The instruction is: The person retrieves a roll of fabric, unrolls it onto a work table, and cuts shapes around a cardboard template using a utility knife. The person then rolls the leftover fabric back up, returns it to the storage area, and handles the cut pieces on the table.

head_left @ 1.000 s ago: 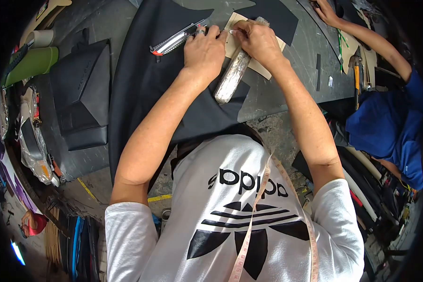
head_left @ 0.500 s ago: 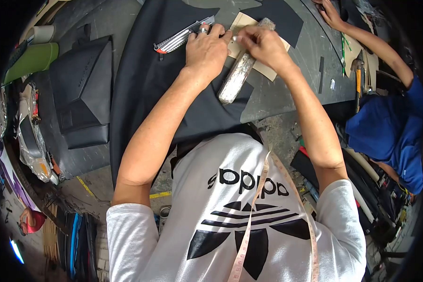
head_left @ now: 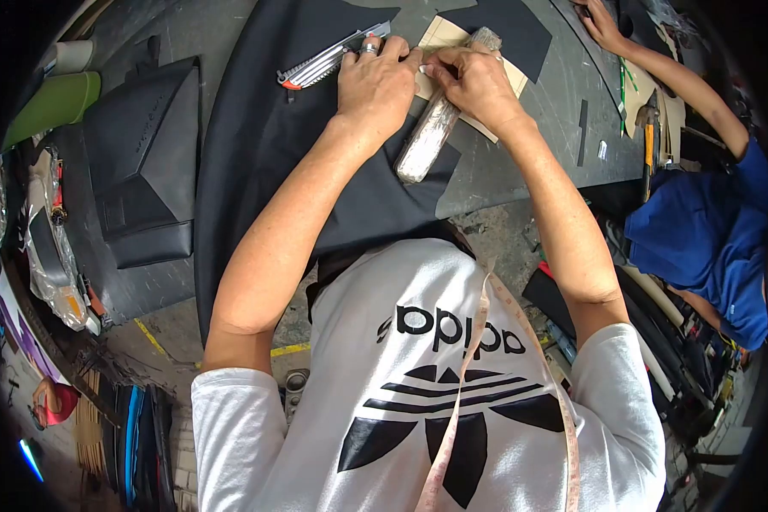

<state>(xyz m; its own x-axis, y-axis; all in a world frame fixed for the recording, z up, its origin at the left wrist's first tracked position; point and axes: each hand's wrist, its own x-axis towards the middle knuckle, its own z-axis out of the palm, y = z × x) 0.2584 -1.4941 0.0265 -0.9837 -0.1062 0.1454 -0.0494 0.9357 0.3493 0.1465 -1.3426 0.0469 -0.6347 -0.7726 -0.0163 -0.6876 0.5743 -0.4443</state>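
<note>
My left hand [head_left: 379,85] presses down with its fingers stretched over black sheet material [head_left: 303,136], a ring on one finger. Just beyond those fingers lies a utility knife [head_left: 320,72] with a silver and red body. The index fingertip reaches the edge of a beige card template [head_left: 440,36]. My right hand [head_left: 478,84] is closed in a pinch on a small white piece [head_left: 424,71], perhaps chalk, at the template's left edge. Beneath that hand a long bar wrapped in shiny tape [head_left: 427,145] rests across the template; its middle is hidden.
A black bag [head_left: 145,162] lies on the left of the grey table [head_left: 520,175]. Dark cut pieces [head_left: 520,34] lie behind the template. On the right are a hammer [head_left: 648,145] and a co-worker's hand [head_left: 602,30] at the table. A tape measure [head_left: 456,401] hangs over my shirt.
The right hand has shifted slightly, and its blurred fingers now appear still around the white piece. The left hand, bar and template stay almost in place.
</note>
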